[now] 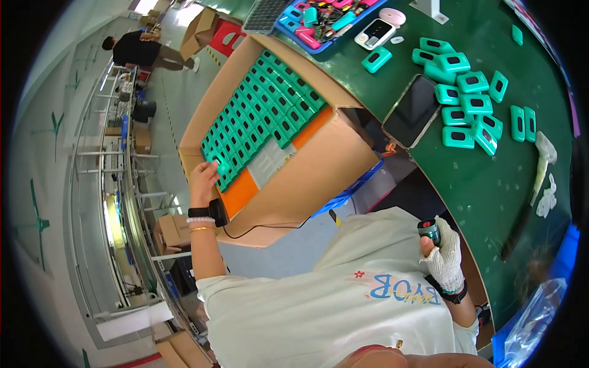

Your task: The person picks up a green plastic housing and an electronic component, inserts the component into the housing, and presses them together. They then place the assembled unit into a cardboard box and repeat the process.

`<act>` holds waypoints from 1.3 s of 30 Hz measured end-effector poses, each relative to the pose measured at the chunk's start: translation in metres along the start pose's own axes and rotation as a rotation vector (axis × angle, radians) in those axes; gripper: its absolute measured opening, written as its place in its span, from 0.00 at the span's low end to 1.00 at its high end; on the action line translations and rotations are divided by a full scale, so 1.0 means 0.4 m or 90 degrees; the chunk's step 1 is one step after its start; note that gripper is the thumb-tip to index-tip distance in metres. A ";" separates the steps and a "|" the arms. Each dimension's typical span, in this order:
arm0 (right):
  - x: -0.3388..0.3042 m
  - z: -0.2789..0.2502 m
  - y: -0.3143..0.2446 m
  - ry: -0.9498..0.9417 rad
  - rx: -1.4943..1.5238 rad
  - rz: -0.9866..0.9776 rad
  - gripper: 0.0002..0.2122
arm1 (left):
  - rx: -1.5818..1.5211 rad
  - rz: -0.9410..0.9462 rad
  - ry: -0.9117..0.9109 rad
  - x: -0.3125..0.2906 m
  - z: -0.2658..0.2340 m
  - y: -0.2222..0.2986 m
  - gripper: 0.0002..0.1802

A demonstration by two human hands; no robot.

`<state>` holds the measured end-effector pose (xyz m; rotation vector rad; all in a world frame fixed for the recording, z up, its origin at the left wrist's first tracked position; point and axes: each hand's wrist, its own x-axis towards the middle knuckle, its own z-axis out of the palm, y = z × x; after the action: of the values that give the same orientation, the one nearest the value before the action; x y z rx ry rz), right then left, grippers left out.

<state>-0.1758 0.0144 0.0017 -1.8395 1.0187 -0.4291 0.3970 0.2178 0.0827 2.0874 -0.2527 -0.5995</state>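
A large open cardboard box (319, 178) holds tight rows of small green plastic devices (264, 101), each with a dark oval window. At the near left corner of these rows, my left hand (204, 179) pinches one green device (221, 166) by its edge, touching the rows. My right hand (443, 254), in a white fingerless knit glove, is wrapped round a short dark cylindrical object (428, 230) with a red spot on its end, close to the table edge. Its exact kind does not show. An orange sheet (238, 195) and a grey-white printed patch (270, 164) show beside the rows.
On the green table (466, 190) lie loose green devices (472, 104), a black-screened phone (412, 110), a white gadget (375, 34) and a blue tray (319, 46) of coloured parts. A black-handled tool (521, 224) lies at right. Another person (138, 49) stands far left.
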 end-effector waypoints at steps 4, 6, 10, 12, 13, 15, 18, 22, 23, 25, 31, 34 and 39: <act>0.008 0.028 0.013 0.021 0.052 0.039 0.24 | 0.088 -0.070 -0.047 0.022 0.036 -0.087 0.14; 0.003 0.033 0.022 0.016 0.139 0.110 0.24 | 0.126 -0.096 -0.174 0.047 0.113 -0.079 0.15; 0.017 0.011 -0.025 0.019 0.008 0.031 0.25 | 0.119 -0.109 -0.234 0.095 0.247 -0.045 0.14; 0.002 0.012 -0.008 0.041 0.026 0.035 0.24 | 0.118 -0.075 -0.207 0.133 0.267 -0.086 0.14; -0.009 0.015 0.003 0.052 0.047 0.038 0.24 | 0.119 -0.048 -0.172 0.153 0.270 -0.117 0.14; -0.016 0.008 0.010 0.079 0.066 0.049 0.24 | 0.121 -0.014 -0.152 0.164 0.294 -0.116 0.15; -0.013 -0.012 0.006 0.058 0.181 0.127 0.24 | 0.039 -0.057 -0.125 0.159 0.314 -0.093 0.12; 0.012 -0.066 -0.047 0.082 0.159 0.080 0.24 | 0.583 0.056 -0.103 0.138 0.346 0.044 0.12; 0.009 -0.078 -0.042 0.091 0.159 0.079 0.24 | 0.582 0.065 -0.105 0.121 0.365 0.087 0.12; -0.006 -0.109 -0.020 0.152 0.045 0.025 0.24 | 0.642 0.264 -0.061 0.077 0.425 0.183 0.12; -0.023 -0.181 0.024 0.313 0.012 -0.087 0.25 | 0.685 0.536 -0.130 0.043 0.611 0.359 0.15; -0.074 -0.192 0.018 0.343 0.178 0.081 0.25 | 0.784 0.502 -0.100 0.132 0.630 0.342 0.17; -0.162 -0.215 0.090 0.387 0.180 0.177 0.27 | 0.976 0.490 0.071 0.212 0.630 0.406 0.14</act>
<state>-0.2875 0.0097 0.0206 -1.3084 1.5086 -0.9423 0.3502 -0.0900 0.0748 3.0079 -1.7748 0.3855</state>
